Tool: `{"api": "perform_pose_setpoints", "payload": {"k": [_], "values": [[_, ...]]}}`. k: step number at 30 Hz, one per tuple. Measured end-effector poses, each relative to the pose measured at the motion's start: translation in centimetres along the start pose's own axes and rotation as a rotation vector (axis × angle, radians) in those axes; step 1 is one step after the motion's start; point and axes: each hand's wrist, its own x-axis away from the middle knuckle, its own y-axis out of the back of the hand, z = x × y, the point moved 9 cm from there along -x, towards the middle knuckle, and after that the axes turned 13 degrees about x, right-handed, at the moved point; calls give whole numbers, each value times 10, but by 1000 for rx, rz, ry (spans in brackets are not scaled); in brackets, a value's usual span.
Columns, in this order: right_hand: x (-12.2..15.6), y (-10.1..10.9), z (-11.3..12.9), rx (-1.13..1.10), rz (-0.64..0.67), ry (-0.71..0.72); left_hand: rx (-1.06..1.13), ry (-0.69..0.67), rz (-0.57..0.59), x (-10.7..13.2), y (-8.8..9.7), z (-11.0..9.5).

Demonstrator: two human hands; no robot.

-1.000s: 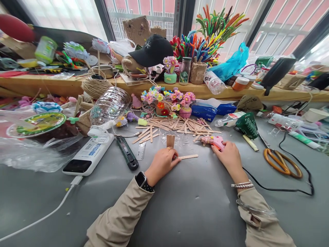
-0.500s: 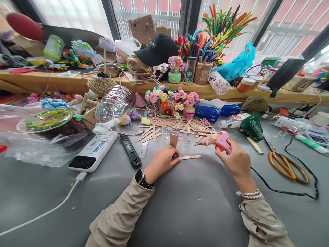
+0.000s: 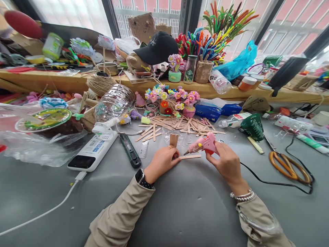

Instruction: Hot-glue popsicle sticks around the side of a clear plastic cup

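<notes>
My left hand (image 3: 164,160) is closed round the lower part of a few upright popsicle sticks (image 3: 174,140), which stand side by side on the table. From beside its fingertips another popsicle stick (image 3: 190,157) lies flat, pointing right; its left end is hidden by the hand. A pink hot glue gun (image 3: 205,144) is gripped in my right hand (image 3: 227,163). Its nozzle points left and down, just above the flat stick and a short way from the left hand. A loose pile of popsicle sticks (image 3: 180,124) lies behind both hands.
Left of the hands lie a utility knife (image 3: 130,151), a clear ruler (image 3: 144,149) and a white power bank (image 3: 93,151) with a cable. Orange-handled scissors (image 3: 289,166) and the glue gun's black cord (image 3: 272,183) lie at right. Crafts crowd the shelf (image 3: 123,80) behind.
My right hand has moved left with the glue gun, bringing the nozzle close to the flat stick and the left hand. The left hand and its sticks have stayed in place.
</notes>
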Motion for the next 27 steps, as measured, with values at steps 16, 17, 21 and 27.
{"api": "perform_pose_setpoints", "payload": {"k": [16, 17, 21, 27], "values": [[-1, 4, 5, 17, -25, 55, -7, 9, 2, 0, -1, 2], [-1, 5, 5, 17, -34, 63, -9, 8, 1, 0, -1, 2], [0, 6, 7, 13, -48, 92, -18, 9, 0, 0, -1, 2], [0, 12, 11, 39, -120, 123, -22, 4, -1, 0, -2, 2]]}}
